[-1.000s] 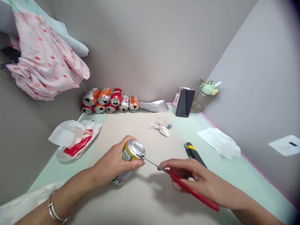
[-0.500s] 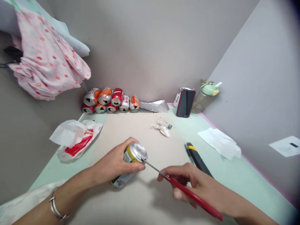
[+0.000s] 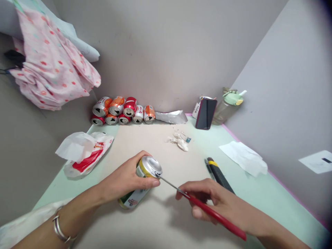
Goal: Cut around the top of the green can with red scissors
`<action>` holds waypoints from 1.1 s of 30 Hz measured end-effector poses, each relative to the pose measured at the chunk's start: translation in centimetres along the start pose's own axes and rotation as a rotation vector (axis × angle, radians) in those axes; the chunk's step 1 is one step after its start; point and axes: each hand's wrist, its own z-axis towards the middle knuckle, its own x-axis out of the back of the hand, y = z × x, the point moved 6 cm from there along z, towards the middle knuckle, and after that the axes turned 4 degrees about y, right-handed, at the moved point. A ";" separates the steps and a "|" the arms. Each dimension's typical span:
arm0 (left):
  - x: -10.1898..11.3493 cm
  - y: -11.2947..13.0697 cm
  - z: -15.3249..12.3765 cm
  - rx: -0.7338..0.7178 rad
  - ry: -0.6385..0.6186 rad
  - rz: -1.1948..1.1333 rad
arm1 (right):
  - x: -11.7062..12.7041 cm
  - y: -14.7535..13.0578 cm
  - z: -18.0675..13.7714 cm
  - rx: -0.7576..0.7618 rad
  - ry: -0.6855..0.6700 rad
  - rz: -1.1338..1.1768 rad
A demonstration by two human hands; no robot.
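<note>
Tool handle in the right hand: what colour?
The tool handle is red, clearest in the head view.

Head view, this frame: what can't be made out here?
In the head view:
label of the can: mostly covered by the left hand, too small to read.
middle of the red tool: hidden in the right hand; whether its tip pierces the can is too small to tell.
container behind the phone: nearly all hidden by it.
print on the stacked cans: too small.

A corner is formed by a grey back wall [image 3: 168, 45] and a grey side wall [image 3: 285, 79]; a pale green, pink-edged tabletop [image 3: 272, 195] is set into it.
</note>
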 end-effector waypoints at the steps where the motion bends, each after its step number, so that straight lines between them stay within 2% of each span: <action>1: -0.1 -0.1 0.0 0.006 -0.007 -0.005 | 0.0 -0.1 -0.1 -0.001 0.010 -0.021; 7: -0.9 -0.1 -0.2 0.024 -0.048 -0.011 | -0.2 -0.7 -0.4 -0.064 0.006 -0.116; 15: -0.8 0.3 -0.3 0.028 0.063 0.161 | -0.1 -1.9 -1.2 -0.078 0.022 -0.228; 20: -1.2 0.6 -0.5 0.007 -0.116 -0.060 | 0.2 -1.2 -1.1 -0.072 -0.018 -0.114; 23: -0.9 0.0 -0.4 -0.006 -0.199 -0.132 | 0.4 -0.5 -0.8 -0.053 -0.040 -0.034; 28: -0.2 -1.0 0.0 -0.040 -0.214 -0.245 | 0.5 -0.4 -0.4 0.001 -0.065 -0.010; 33: -0.5 -0.3 -0.3 -0.053 -0.329 -0.215 | 0.4 -1.0 -0.1 0.103 -0.080 -0.070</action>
